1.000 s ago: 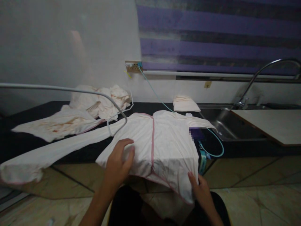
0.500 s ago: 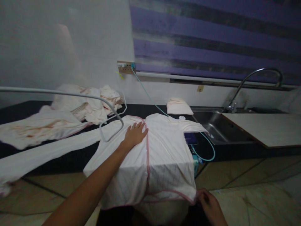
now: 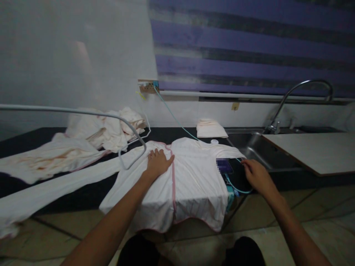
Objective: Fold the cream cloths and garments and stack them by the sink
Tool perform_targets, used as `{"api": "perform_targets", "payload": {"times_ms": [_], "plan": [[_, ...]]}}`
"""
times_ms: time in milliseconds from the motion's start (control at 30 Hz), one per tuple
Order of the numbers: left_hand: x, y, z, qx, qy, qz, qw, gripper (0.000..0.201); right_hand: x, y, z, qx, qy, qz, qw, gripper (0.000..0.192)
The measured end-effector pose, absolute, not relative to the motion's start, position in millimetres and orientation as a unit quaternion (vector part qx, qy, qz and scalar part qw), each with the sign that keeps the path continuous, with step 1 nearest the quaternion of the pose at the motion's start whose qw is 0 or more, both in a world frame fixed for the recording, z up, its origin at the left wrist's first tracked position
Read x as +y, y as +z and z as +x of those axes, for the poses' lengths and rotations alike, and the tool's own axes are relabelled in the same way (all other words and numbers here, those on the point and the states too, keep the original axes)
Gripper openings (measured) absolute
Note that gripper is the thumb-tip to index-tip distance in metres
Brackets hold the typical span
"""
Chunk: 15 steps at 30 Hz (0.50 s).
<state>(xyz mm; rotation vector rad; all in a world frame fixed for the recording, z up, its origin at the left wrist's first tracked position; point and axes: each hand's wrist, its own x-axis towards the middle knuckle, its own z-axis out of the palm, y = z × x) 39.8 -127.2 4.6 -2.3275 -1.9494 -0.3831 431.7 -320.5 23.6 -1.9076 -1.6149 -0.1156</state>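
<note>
A white long-sleeved shirt (image 3: 199, 177) with pink trim lies spread on the black counter (image 3: 166, 131), its hem hanging over the front edge. My left hand (image 3: 158, 163) rests flat on its upper part beside the pink front strip, fingers stretched out. At the end of the shirt's right-hand sleeve, by the sink, my right hand (image 3: 256, 175) is closed in a pinch on the cuff. The other sleeve (image 3: 74, 179) stretches far to the left and droops over the edge. Just left of my right hand lies a dark phone (image 3: 224, 166), partly pixelated.
Stained white clothes (image 3: 97, 135) are heaped at the left. A grey bent tube (image 3: 111, 114) crosses above the shirt. A folded white cloth (image 3: 211, 129) sits at the back. To the right are the sink (image 3: 251, 147), faucet (image 3: 280, 107), board (image 3: 313, 149) and teal cable (image 3: 172, 109).
My right hand has let go of the shirt's lower hem corner and moved up to the sleeve cuff. The hem now hangs down. My left hand stays on the shirt.
</note>
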Motion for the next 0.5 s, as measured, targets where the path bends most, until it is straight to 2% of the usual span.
{"api": "perform_targets", "payload": {"times_ms": [100, 167, 367, 500], "plan": [[-125.4, 3.4, 39.5, -0.635, -0.113, -0.763, 0.034, 0.088, -288.6, 13.7, 447.7, -0.617, -0.045, -0.767, 0.169, 0.043], [-124.9, 2.7, 39.6, -0.636, -0.101, -0.764, 0.029, 0.089, -275.3, 8.7, 451.4, -0.612, -0.054, -0.781, 0.108, 0.048], [-123.4, -0.8, 38.2, -0.635, -0.093, -0.766, 0.039, 0.088, -240.6, 13.3, 445.0, -0.603, -0.065, -0.793, 0.052, 0.053], [-120.3, -3.7, 35.7, -0.632, -0.097, -0.767, 0.041, 0.088, -215.4, 19.3, 440.0, -0.594, -0.057, -0.801, 0.044, 0.052]]}}
